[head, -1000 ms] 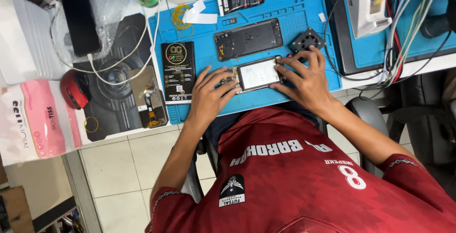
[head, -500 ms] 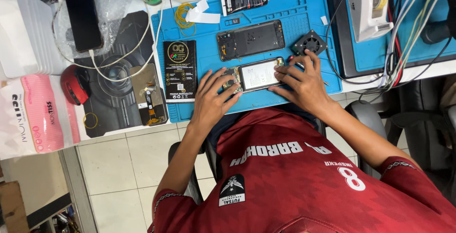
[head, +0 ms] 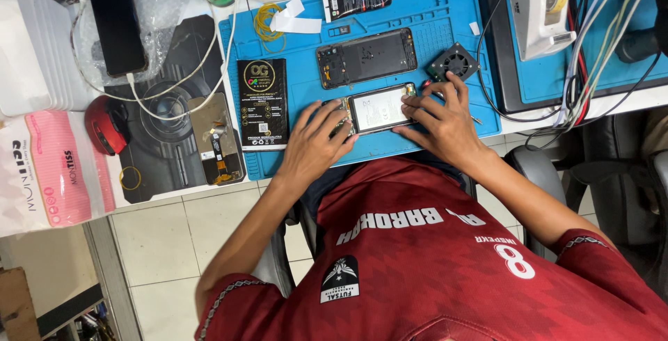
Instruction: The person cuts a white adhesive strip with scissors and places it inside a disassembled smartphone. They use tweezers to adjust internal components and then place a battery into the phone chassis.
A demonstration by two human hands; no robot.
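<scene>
An opened phone [head: 379,108] with a white battery showing lies near the front edge of a blue work mat [head: 438,28]. My left hand [head: 313,143] grips its left end, fingers curled over the edge. On the right end sits my right hand [head: 442,122], fingertips pressing the phone's side and top corner. A small red-tipped object [head: 425,85] shows just above my right fingers; I cannot tell whether I hold it. A dark phone back frame [head: 367,57] lies on the mat just beyond the phone.
On the mat are a black box [head: 262,103], a small black fan [head: 454,61], a glue tube [head: 358,2] and yellow rubber bands [head: 264,22]. To the left lie a charging phone [head: 118,26], a red mouse [head: 104,125] and a screen part [head: 217,147]. Cables [head: 591,56] hang at the right.
Both hands stay on the opened phone. My right fingers have shifted slightly along its right end, and the whole view has drifted a little.
</scene>
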